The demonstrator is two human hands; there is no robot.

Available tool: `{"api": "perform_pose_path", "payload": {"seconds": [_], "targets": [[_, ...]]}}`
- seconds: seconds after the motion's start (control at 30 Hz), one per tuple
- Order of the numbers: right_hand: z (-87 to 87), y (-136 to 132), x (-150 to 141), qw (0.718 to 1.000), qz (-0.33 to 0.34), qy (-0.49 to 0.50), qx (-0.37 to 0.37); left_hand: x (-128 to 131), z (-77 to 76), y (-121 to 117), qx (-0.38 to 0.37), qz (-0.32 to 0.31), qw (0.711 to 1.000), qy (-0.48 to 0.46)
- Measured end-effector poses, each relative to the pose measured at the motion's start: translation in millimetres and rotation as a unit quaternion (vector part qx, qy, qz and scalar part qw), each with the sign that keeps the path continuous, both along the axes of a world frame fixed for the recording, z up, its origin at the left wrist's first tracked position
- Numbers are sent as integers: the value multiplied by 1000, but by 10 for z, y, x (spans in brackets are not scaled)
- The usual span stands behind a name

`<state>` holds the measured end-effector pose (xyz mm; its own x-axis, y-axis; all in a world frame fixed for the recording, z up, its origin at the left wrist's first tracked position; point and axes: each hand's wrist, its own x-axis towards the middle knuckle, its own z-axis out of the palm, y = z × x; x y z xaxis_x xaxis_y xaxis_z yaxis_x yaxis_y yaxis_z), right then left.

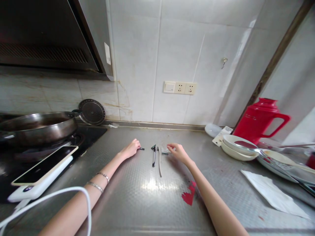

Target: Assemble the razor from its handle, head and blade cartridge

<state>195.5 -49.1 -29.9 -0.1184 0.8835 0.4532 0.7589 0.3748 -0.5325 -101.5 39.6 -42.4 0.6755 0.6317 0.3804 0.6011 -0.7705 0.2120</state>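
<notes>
My left hand (132, 148) rests on the metal counter with its fingers closed on a small black stick-like piece (142, 148), whose tip pokes out to the right. Between my hands lies a thin black-and-clear piece (154, 156) like a pen part, with a wider black end at the top. Alongside it is a thin greyish, slightly bent strip (159, 162). My right hand (179, 152) hovers low over the counter, thumb and fingers slightly apart. Just left of its fingertips lies a small dark greenish piece (164, 153); I cannot tell whether they touch.
A pan (39, 126) sits on the stove at left, near a phone (45, 165) on a white power bank with a looping cable (73, 188). At right stand a red thermos jug (258, 119), stacked bowls (238, 154) and a white napkin (273, 193). Red scrap (189, 194) lies in front.
</notes>
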Motion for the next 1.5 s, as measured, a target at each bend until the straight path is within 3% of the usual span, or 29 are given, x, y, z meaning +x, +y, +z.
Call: {"api": "perform_pose_path", "payload": {"seconds": [0.17, 0.4, 0.57, 0.73, 0.9, 1.13, 1.27, 1.37, 1.5], "targets": [[7, -1, -5, 1000, -1, 3, 5, 2, 14, 2, 19, -2, 1000, 22], [12, 8, -27, 1000, -1, 0, 26, 96, 93, 11, -14, 42, 999, 7], [71, -45, -156, 997, 28, -33, 71, 304, 285, -158, -58, 25, 998, -9], [187, -170, -350, 990, 65, -74, 101, 528, 430, -418, -46, -10, 998, -30], [222, -232, -421, 985, 79, -115, 105, 618, 426, -559, -63, -20, 997, -41], [210, -248, -472, 977, 87, -160, 110, 580, 382, -548, -161, 2, 984, -80], [172, -188, -355, 982, 75, -134, 110, 502, 389, -475, -224, 9, 961, -164], [90, -79, -143, 991, 28, -87, 102, 425, 377, -404, -222, 43, 949, -221], [-63, 56, 114, 996, -17, -51, 78, 367, 308, -352, -226, 61, 945, -228]]}}
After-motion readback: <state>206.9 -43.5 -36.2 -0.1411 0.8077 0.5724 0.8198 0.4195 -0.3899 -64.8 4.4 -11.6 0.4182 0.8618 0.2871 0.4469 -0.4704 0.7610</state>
